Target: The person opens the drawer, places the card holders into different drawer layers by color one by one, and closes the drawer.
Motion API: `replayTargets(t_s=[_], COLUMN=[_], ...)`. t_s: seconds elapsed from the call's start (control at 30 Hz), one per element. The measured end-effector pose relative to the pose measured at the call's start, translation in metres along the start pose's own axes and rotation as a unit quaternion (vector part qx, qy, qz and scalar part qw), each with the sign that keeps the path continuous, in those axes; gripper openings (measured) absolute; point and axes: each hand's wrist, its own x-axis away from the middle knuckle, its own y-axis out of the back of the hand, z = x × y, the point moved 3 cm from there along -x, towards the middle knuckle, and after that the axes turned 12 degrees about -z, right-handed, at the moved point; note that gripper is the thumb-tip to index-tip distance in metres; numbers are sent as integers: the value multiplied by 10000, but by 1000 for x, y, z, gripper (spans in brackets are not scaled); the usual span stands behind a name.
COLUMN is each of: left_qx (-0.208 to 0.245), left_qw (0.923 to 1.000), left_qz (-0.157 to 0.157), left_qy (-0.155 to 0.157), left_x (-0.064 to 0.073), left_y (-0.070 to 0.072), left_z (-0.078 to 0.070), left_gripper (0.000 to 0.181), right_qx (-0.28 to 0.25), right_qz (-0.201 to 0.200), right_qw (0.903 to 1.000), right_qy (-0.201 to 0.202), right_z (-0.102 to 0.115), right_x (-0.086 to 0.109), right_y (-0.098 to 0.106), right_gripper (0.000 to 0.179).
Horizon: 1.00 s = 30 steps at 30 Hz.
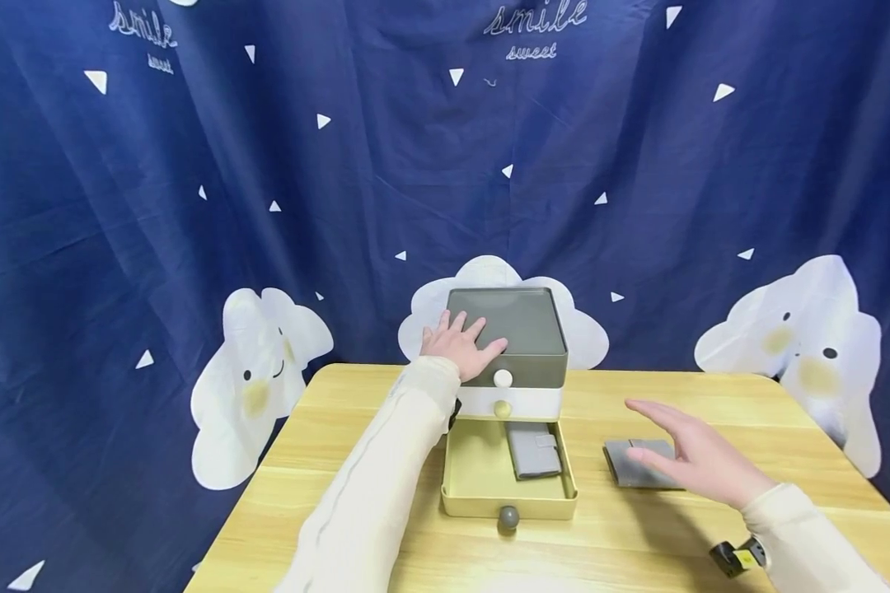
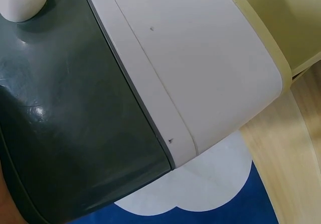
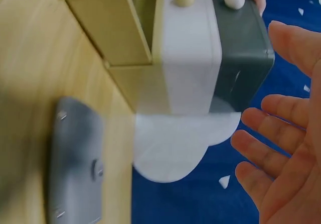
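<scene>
A small three-tier drawer box (image 1: pixel 515 325), dark grey-green above white above yellow, stands on the table. Its yellow bottom drawer (image 1: pixel 482 469) is pulled out, and a grey wallet (image 1: pixel 534 451) lies in its right rear part. My left hand (image 1: pixel 460 346) rests with spread fingers on the left of the box's top. My right hand (image 1: pixel 700 457) hovers with extended fingers above a second grey wallet (image 1: pixel 630 469), which lies on the table right of the drawer. In the right wrist view, nothing is between the right hand's fingers (image 3: pixel 281 113).
The wooden table (image 1: pixel 326 461) runs back to a dark blue curtain (image 1: pixel 371 165) with white clouds and triangles. A grey knob (image 1: pixel 508 517) sticks out from the open drawer's front. A black wrist device (image 1: pixel 734 557) shows beneath the right forearm.
</scene>
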Motion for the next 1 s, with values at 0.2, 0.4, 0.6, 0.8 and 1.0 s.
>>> replayTargets(t_s=[0.2,0.4,0.6,0.8,1.0], left_qx=[41,-11,1,69,66], left_qw=[10000,10000,10000,10000,10000], left_qz=[11,-40,4,-9,27], left_qy=[-6,25,37,4,11], left_x=[-2,-1,0,0,0], left_y=[-1,0,1,1,0], left_z=[0,0,1,1,0], left_gripper=[78,78,79,79,80], right_qx=[126,324,610,726,826], right_qz=[111,108,15,-51,121], right_qw=[9995,9992,9979,9966,9963], right_qy=[-252,-203,209,399,208], right_z=[-18,-32,-42,-47,-51], right_x=[20,31,38,42,45], right_y=[-1,-10,-19,-24,-30], right_gripper=[66,69,73,72,71])
